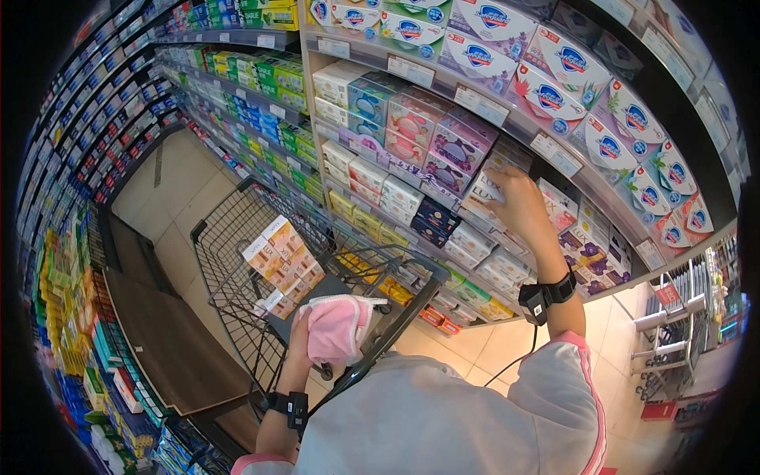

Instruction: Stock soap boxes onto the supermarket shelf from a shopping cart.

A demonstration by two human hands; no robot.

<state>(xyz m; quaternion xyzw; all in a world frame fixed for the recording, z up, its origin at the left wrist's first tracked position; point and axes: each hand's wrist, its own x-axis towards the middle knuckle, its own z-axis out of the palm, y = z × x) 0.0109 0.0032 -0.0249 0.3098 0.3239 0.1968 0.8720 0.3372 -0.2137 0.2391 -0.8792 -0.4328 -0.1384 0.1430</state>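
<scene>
My right hand point(515, 199) reaches to a shelf of boxed soap, its fingers at the front of a stack of pale LUX soap boxes point(478, 196). Whether the fingers grip a box I cannot tell. Purple LUX boxes point(456, 148) stand just left of that stack, pink-and-white ones point(558, 208) to its right. Low in front of my body, my left hand point(301, 338) holds a pink cloth point(333, 329) with a white edge over the shopping cart. Inside the wire cart lie several orange-and-white LUX boxes point(285, 255), stacked together near the cloth.
The shopping cart's handle point(380, 344) runs close to my body. Safeguard soap boxes point(549, 95) fill the shelf above my right hand. Toothpaste shelves point(261, 77) extend ahead. A dark wooden display base point(172, 344) with packed goods stands on the left; metal racks point(671, 338) stand at the right.
</scene>
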